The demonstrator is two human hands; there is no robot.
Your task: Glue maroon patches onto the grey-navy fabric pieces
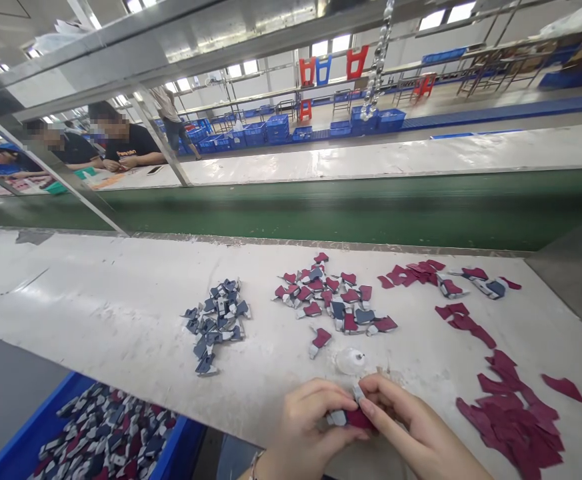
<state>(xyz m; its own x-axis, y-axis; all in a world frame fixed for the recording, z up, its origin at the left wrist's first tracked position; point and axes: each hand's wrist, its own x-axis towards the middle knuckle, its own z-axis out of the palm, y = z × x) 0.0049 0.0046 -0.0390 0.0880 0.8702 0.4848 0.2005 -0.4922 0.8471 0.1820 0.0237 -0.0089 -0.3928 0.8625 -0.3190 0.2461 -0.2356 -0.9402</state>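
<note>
A small grey and maroon piece (358, 419) is pinched between my two hands near the table's front edge. My left hand (315, 423) grips its left side, and the fingers of my right hand (403, 423) press on its right and upper side. Just beyond them lies a small round whitish object (351, 361). Farther up is a pile of maroon and grey pieces (331, 293), with one such piece (320, 339) apart from it. A pile of blue-grey pieces (218, 319) lies to the left. Flat maroon cutouts (515, 427) are heaped at the right.
A blue crate (181, 447) full of similar pieces stands below the table edge at left. A green conveyor belt (321, 210) runs behind the white table (95, 287). Metal posts rise at left. People sit across the belt at far left.
</note>
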